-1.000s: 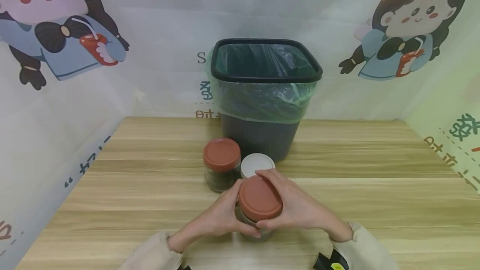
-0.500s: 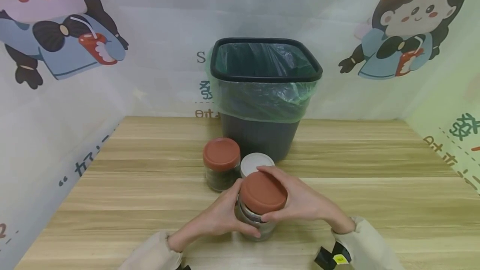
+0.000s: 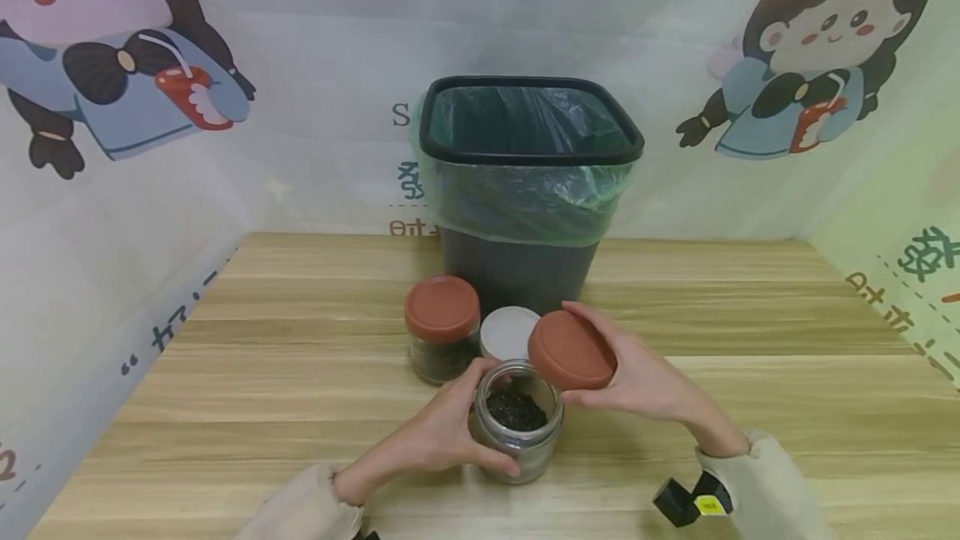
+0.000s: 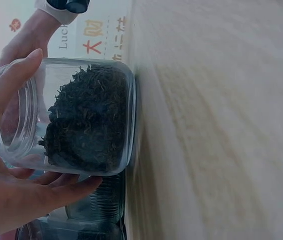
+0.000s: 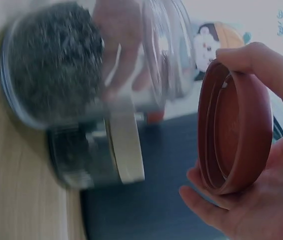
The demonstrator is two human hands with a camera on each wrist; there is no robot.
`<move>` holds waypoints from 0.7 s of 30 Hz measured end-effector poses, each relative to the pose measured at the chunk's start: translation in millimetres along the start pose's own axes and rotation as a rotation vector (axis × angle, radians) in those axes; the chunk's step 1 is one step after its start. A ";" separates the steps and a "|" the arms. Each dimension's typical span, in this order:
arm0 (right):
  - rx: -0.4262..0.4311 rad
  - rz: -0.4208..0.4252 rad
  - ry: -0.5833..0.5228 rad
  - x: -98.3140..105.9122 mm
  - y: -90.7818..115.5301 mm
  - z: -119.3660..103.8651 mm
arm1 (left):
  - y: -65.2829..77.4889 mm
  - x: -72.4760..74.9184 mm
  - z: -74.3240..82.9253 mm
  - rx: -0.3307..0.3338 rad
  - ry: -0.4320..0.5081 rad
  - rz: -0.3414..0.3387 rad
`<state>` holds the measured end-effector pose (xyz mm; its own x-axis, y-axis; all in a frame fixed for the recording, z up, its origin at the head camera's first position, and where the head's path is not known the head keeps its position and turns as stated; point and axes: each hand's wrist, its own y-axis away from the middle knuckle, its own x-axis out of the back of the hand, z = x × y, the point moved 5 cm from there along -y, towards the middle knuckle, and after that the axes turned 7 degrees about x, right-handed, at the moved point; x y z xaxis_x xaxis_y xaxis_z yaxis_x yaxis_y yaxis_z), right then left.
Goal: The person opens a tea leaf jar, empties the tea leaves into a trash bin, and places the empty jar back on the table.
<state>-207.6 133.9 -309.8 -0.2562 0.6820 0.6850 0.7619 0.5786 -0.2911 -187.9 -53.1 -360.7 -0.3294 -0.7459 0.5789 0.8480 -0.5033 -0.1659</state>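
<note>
An uncovered glass jar (image 3: 528,452) stands upright on the wooden table, with dark dried leaves (image 4: 89,120) like loose tea inside. My left hand (image 3: 450,427) grips it round the side, thumb at the front and fingers behind. In my right hand (image 3: 641,373) is the reddish-brown lid (image 3: 572,348), pinched by its edge and tilted, just up and right of the jar's mouth. The right wrist view shows the hollow underside of the lid (image 5: 226,130).
Behind the open jar stand a jar with a matching reddish lid (image 3: 442,311) and a white-lidded jar (image 3: 508,333). A dark bin (image 3: 517,269) lined with a green bag is at the back. Printed sheets hang around the wooden table (image 3: 750,298).
The lid has come off the jar: my right hand has lifted it and carried it up and to the right, uncovering the dark leaves. My left hand stays on the jar.
</note>
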 end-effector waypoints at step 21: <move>-0.147 0.061 0.371 15.8 2.7 63.4 | 0.8 -0.3 -0.8 0.028 -0.001 0.006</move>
<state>-247.3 174.6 -342.1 0.0036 0.4897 0.8719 0.8529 0.4537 -0.2583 -187.4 -53.6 -361.6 -0.3240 -0.7487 0.5784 0.8615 -0.4861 -0.1467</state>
